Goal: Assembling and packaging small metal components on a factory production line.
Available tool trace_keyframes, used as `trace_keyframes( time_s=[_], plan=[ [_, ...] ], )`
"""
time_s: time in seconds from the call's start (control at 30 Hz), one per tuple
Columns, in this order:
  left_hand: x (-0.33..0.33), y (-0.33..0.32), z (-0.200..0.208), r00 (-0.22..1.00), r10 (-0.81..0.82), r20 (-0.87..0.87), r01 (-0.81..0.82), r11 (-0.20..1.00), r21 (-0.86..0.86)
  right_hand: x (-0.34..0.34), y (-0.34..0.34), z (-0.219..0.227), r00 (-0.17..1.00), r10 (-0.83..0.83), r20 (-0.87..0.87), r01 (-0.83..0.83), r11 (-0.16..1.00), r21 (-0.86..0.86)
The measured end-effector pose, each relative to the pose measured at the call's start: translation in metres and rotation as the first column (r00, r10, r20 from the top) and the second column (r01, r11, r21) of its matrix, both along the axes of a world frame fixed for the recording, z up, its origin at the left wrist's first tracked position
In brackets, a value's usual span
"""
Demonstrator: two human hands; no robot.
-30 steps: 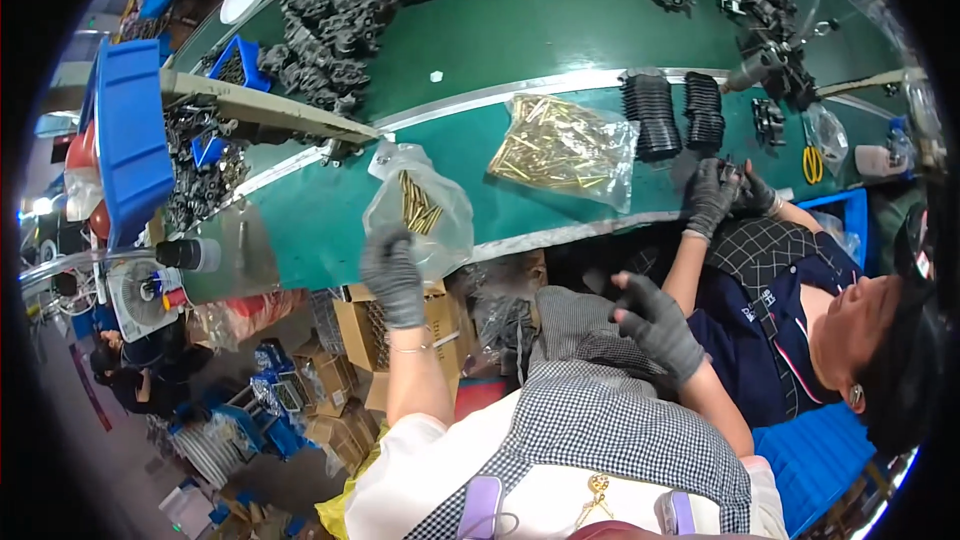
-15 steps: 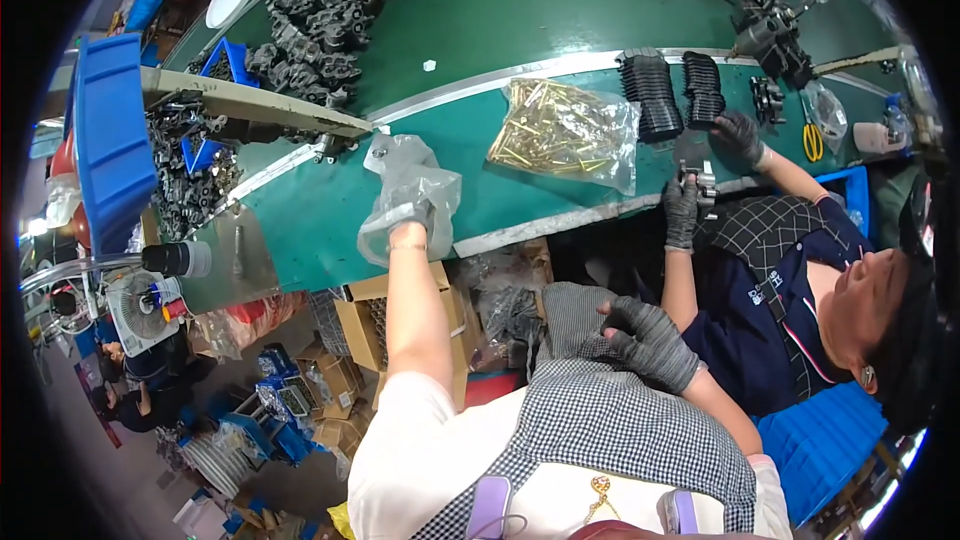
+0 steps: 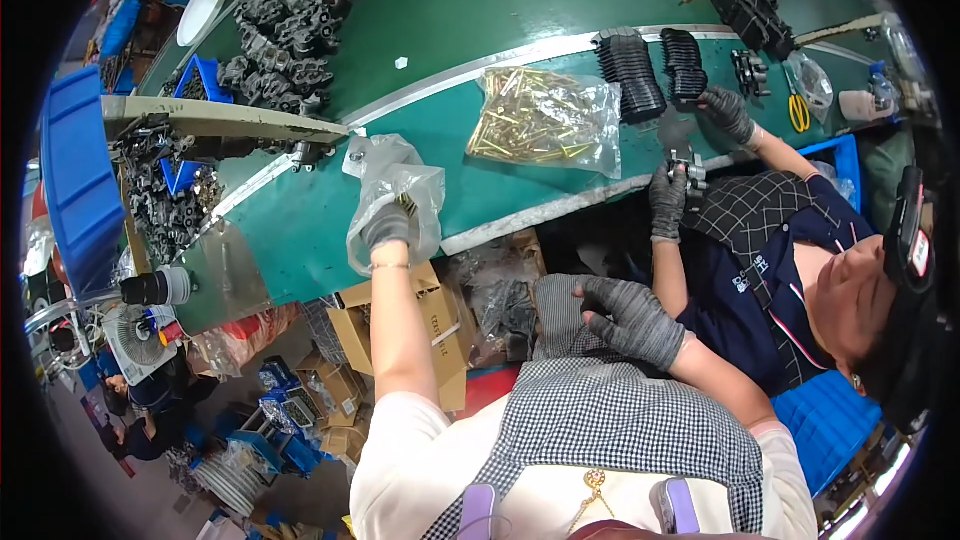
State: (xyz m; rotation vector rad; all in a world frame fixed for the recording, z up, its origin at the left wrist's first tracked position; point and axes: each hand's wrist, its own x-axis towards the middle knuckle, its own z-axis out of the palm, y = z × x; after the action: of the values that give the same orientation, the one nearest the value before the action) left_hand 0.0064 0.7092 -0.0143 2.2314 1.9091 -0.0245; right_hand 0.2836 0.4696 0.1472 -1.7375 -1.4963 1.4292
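My left hand (image 3: 387, 227), in a grey glove, is at the mouth of a clear plastic bag (image 3: 425, 195) lying on the green bench. Its fingers are closed, and small dark and yellowish pieces show at their tips, too small to name. The bag's film lies around the hand and hides part of it. My right hand (image 3: 638, 322), also gloved, is held in front of my checked apron (image 3: 610, 410). Its fingers are apart and nothing is in them. To the right of the clear bag lies another bag filled with long brass-coloured screws or pins (image 3: 545, 125).
A co-worker at my right holds a metal part (image 3: 685, 172) over the bench. Stacks of black ribbed parts (image 3: 630, 75) and yellow-handled scissors (image 3: 798, 112) lie near them. Dark metal castings (image 3: 290, 30) are heaped at far left. A cardboard box (image 3: 430, 330) stands below the bench edge.
My left hand has drawn partly out of the bag, and small pieces now show at its fingertips. My right hand stays in front of the apron. The whole view has shifted slightly.
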Motion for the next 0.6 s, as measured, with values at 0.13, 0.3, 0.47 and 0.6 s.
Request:
trace_keyframes(
  time_s=[0.13, 0.3, 0.47, 0.6],
  plan=[
    [0.011, -0.014, 0.051, 0.987, -0.012, -0.163, -0.006, 0.994, -0.112, 0.007, 0.002, -0.006, 0.999, -0.011, 0.039, 0.012, 1.0, -0.009],
    [0.017, -0.056, 0.092, 0.818, 0.145, 0.556, -0.083, 0.987, -0.136, 0.006, 0.02, -0.011, 0.996, -0.073, 0.058, 0.055, 0.96, 0.274],
    [0.099, -0.101, 0.135, 0.527, 0.069, 0.847, 0.366, 0.881, -0.3, -0.003, 0.06, 0.0, 0.97, -0.194, 0.145, 0.083, 0.83, 0.552],
    [0.128, -0.081, 0.138, 0.467, 0.349, 0.813, 0.434, 0.71, -0.554, 0.006, 0.059, -0.014, 0.979, -0.195, -0.062, 0.205, 0.952, 0.228]
  ],
)
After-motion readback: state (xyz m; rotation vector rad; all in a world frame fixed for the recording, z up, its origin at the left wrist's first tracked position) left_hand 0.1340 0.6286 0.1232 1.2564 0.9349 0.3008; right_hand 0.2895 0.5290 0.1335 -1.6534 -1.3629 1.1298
